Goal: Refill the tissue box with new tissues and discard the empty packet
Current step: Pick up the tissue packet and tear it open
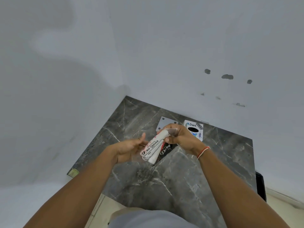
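A white packet of tissues [153,148] labelled "BIG TISSUES" is held above the dark marble counter [181,175]. My left hand [130,148] supports its lower end from the left, fingers partly curled around it. My right hand [180,136] pinches the clear plastic wrap at the packet's top end. The white tissue box [194,130], covered in stickers with a dark oval slot on top, stands just beyond my right hand near the wall.
A dark "Dove" wrapper [166,150] lies on the counter under the packet. A grey square plate [164,123] with corner holes lies behind my hands. White walls close the corner at the back and left. A black object [260,185] sits past the counter's right edge.
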